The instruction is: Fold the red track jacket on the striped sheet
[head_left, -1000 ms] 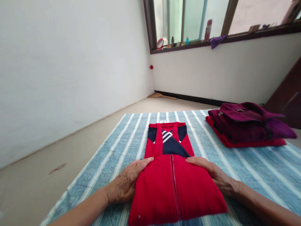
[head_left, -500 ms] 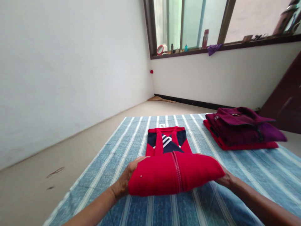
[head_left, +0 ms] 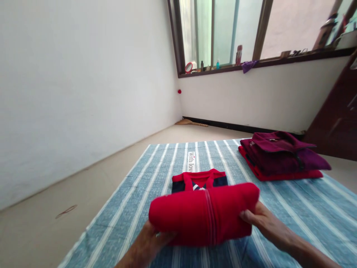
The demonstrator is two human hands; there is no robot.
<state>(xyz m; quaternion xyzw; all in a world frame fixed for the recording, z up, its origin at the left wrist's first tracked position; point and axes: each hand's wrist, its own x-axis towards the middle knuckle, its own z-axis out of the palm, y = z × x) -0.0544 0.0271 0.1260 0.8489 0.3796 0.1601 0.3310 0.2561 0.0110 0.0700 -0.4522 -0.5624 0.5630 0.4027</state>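
Observation:
A red zip-up jacket [head_left: 192, 216], folded into a thick bundle with its zipper down the middle, is held up off the bed between both hands. My left hand [head_left: 153, 238] grips its lower left corner, slightly blurred. On the right end, my right hand [head_left: 255, 216] clasps the cloth with the thumb on the near side and the fingers behind. Just beyond the bundle, the jacket's collar end [head_left: 199, 175], red and navy with white stripes, shows on the striped sheet. Whether this part joins the held bundle is hidden.
A blue and white striped sheet [head_left: 150, 178] covers the bed. Folded maroon and red clothes [head_left: 279, 156] are stacked at the right. Small bottles, a round mirror [head_left: 189, 67] and a purple cloth [head_left: 249, 66] line the windowsill. A thin loop [head_left: 66, 211] lies on the floor at left.
The red bundle has come nearer and turned more upright, looking thicker. My right thumb now shows on its front. The collar end has shifted towards me, uncovering printed lettering on the sheet.

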